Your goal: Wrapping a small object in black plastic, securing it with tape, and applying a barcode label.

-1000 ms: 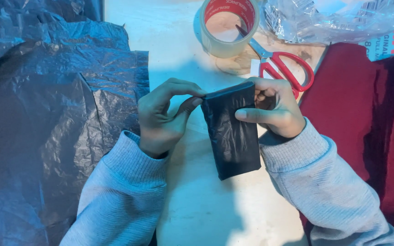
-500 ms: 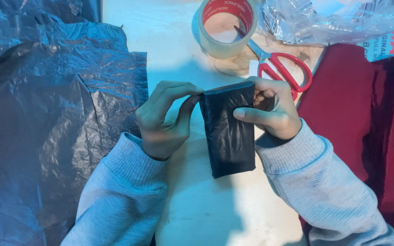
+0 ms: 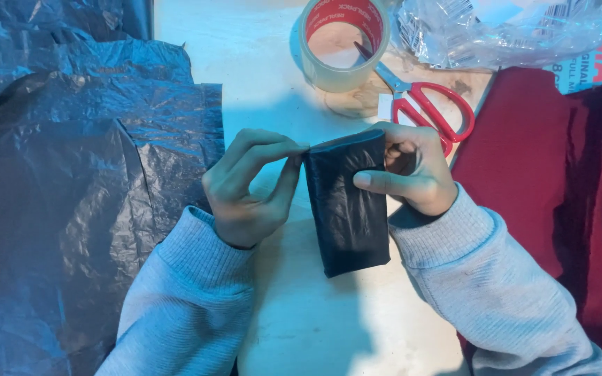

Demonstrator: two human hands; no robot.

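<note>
Head view: both hands on black packet (image 3: 348, 209), mid-frame.
Left hand (image 3: 249, 188): pinches packet's top left corner.
Right hand (image 3: 412, 170): grips packet's right edge.
Done: packet looks wrapped.
Left: tape (image 3: 343, 42) and scissors (image 3: 426, 104) untouched, upper frame.

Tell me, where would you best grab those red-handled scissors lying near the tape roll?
By the red handle loops, I'd judge, coming from the near right side. The scissors lie flat on the table with their handles toward the right hand, while the blade tips reach into the tape roll, so the loops are the free, safe end.
</note>
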